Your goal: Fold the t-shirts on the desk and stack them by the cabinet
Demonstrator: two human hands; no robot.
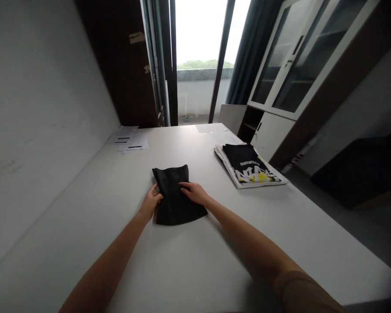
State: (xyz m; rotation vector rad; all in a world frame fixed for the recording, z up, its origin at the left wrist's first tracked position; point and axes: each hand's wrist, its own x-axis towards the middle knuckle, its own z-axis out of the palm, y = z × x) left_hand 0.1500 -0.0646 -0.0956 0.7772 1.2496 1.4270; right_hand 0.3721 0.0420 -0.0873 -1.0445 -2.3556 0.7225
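Note:
A black folded cloth [174, 204] lies on the white table in front of me; its exact kind does not show. At its left edge, my left hand [150, 202] has thumb and fingers closed on the border of the fabric. My right hand [193, 192] rests on top of the cloth from the right, fingers stretched out over its surface. The far edge of the cloth is slightly raised and uneven, while the near edge curves along the tabletop.
A stack of folded black and white printed garments [247, 167] sits at the table's right edge. Papers [132, 140] lie at the back left, with more sheets [215, 129] at the far end. A wall [45, 108] borders the left side. Cabinets [280, 82] stand behind on the right.

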